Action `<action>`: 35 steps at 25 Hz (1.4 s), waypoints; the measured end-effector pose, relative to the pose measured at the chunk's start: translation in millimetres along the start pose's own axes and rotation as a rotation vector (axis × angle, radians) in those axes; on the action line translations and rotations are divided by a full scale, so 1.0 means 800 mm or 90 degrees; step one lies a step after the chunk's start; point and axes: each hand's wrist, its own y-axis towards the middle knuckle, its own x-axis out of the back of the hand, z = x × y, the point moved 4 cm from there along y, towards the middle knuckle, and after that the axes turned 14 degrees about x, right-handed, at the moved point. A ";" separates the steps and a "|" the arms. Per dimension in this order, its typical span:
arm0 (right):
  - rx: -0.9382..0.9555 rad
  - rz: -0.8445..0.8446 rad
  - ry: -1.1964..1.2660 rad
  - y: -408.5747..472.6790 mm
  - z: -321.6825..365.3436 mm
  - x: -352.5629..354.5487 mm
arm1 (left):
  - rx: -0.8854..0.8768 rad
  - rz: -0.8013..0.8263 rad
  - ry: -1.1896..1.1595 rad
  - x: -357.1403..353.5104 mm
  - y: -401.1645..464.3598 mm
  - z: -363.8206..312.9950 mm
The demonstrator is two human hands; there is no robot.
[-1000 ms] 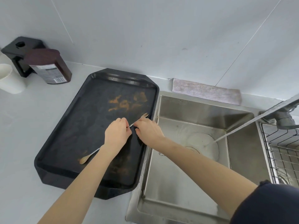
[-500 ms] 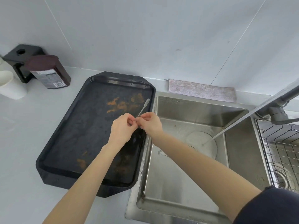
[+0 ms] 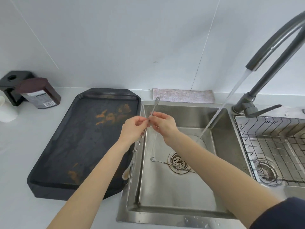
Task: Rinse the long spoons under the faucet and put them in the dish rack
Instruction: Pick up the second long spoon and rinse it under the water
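Observation:
A long thin spoon with a twisted stem hangs nearly upright over the sink's left rim. Its brown-stained bowl is at the bottom and a small fork tip points up. My left hand and my right hand both pinch its stem near the middle, fingertips almost touching. A second long spoon lies on the sink floor across the drain, partly hidden by my right forearm. The faucet runs, and its stream falls to the right of my hands. The wire dish rack sits in the right basin.
A black tray with brown smears lies left of the sink. A pinkish cloth lies along the wall behind the sink. At far left stand a dark bottle, a black holder and a white cup.
Both hands lifted the long spoon off the tray, turned it upright and carried it right to the sink's left rim. The view tilted, bringing the faucet spout into sight.

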 end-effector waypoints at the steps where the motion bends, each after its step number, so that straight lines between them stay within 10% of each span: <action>1: 0.006 -0.010 0.001 -0.002 0.003 0.013 | -0.007 0.016 -0.001 -0.012 -0.004 -0.007; 16: 0.063 -0.169 -0.018 -0.024 0.035 0.216 | -0.003 0.233 0.000 -0.191 -0.055 -0.061; 35: 0.096 -0.092 -0.027 0.009 0.052 0.226 | 0.073 0.241 -0.110 -0.216 -0.045 -0.060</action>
